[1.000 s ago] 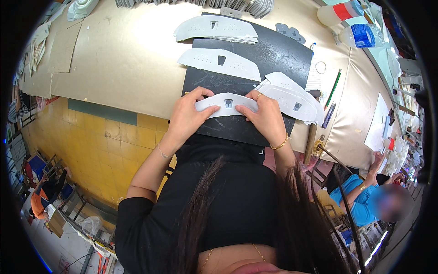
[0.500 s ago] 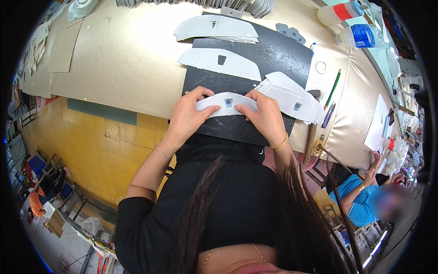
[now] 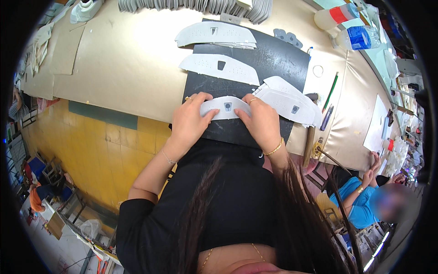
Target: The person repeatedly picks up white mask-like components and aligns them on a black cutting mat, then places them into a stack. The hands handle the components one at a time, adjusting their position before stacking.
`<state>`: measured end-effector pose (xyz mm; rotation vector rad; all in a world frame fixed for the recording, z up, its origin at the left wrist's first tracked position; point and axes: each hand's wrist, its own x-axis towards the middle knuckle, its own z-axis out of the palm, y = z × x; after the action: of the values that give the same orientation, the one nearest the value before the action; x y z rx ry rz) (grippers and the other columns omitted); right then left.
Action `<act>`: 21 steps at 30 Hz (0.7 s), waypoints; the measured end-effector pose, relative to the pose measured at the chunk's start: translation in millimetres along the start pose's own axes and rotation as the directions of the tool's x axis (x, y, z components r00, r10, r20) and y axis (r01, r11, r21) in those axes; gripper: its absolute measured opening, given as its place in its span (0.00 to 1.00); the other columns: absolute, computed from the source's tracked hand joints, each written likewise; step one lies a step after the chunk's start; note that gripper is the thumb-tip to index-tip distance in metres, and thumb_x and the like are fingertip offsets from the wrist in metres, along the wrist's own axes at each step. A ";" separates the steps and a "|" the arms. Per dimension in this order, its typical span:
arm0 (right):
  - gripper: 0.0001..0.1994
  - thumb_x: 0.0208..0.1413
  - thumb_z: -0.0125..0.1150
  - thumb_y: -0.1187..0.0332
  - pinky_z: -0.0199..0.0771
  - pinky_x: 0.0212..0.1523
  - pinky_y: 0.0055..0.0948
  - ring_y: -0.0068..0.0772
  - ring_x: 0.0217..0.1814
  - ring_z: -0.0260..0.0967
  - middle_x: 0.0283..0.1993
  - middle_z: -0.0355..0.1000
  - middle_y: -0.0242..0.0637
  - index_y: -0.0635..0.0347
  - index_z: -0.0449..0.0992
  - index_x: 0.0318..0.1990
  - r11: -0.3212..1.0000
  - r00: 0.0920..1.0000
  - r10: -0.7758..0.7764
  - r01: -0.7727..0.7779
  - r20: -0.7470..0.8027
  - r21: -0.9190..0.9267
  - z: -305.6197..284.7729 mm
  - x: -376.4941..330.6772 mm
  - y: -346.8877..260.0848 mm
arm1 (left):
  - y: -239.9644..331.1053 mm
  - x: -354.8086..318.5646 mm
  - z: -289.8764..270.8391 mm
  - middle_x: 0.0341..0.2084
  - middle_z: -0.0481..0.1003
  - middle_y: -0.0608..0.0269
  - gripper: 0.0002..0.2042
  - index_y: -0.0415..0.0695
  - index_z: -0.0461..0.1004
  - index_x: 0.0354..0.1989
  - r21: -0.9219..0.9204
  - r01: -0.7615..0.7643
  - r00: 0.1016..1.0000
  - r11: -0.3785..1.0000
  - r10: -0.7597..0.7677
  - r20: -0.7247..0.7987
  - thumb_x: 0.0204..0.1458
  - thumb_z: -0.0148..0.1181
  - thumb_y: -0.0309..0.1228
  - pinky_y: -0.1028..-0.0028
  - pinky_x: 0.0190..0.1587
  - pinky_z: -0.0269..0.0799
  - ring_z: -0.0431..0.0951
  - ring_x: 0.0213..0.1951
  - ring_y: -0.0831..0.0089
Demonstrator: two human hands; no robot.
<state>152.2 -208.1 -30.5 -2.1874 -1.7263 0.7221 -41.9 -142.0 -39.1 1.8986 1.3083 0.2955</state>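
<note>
Between my two hands is a curved light-grey flat piece (image 3: 220, 101) with a small dark-grey window in its middle. My left hand (image 3: 189, 119) pinches its left end, thumb on top. At the right end, my right hand (image 3: 261, 118) grips it the same way. The piece is held over a black board (image 3: 191, 82). Farther off on the board lies a single similar grey piece (image 3: 237, 69) with an open cutout, and beyond it a small stack of such pieces (image 3: 237, 35). Overlapping grey pieces (image 3: 278, 106) lie just right of my right hand.
Small dark-grey parts (image 3: 287, 37) lie at the board's far corner. A green pencil (image 3: 331, 89), pens (image 3: 326, 118) and a hammer-like tool (image 3: 310, 141) are at the right. Bottles (image 3: 337, 16) stand far right. A row of grey pieces (image 3: 196, 7) lines the back. Another person (image 3: 351, 192) sits at right.
Both hands still hold the grey piece, their grip much the same. The hands have drawn slightly closer together, and the piece looks a little more bowed. The whole view has shifted slightly.
</note>
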 end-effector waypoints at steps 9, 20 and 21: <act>0.15 0.50 0.64 0.68 0.62 0.52 0.42 0.40 0.53 0.65 0.51 0.69 0.32 0.47 0.76 0.47 0.932 0.939 -0.292 0.235 -0.185 -0.276 -1.7 -7.1 -12.8 | 2.4 -6.4 6.6 0.43 0.69 0.52 0.15 0.46 0.78 0.46 0.262 -0.377 0.906 0.888 0.412 -0.094 0.47 0.69 0.25 0.58 0.48 0.69 0.70 0.45 0.52; 0.13 0.53 0.59 0.66 0.61 0.53 0.40 0.33 0.51 0.65 0.49 0.69 0.28 0.45 0.81 0.46 0.832 0.865 -0.489 0.423 -0.114 -0.360 3.0 -4.7 -3.6 | -14.9 -8.4 13.1 0.43 0.72 0.57 0.17 0.51 0.80 0.49 0.344 -0.602 0.776 0.721 0.630 0.036 0.51 0.58 0.23 0.62 0.46 0.66 0.72 0.44 0.60; 0.13 0.53 0.59 0.66 0.61 0.53 0.40 0.33 0.51 0.65 0.49 0.69 0.27 0.45 0.81 0.46 0.824 0.859 -0.500 0.432 -0.113 -0.368 4.8 -4.9 -2.1 | -16.3 -8.9 14.1 0.43 0.72 0.57 0.17 0.51 0.80 0.49 0.356 -0.604 0.773 0.713 0.633 0.044 0.51 0.58 0.23 0.62 0.46 0.66 0.72 0.45 0.60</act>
<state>147.0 -212.7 -32.5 -1.8014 -2.2712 0.0796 -48.6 -154.0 -57.9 2.6418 0.7474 0.5089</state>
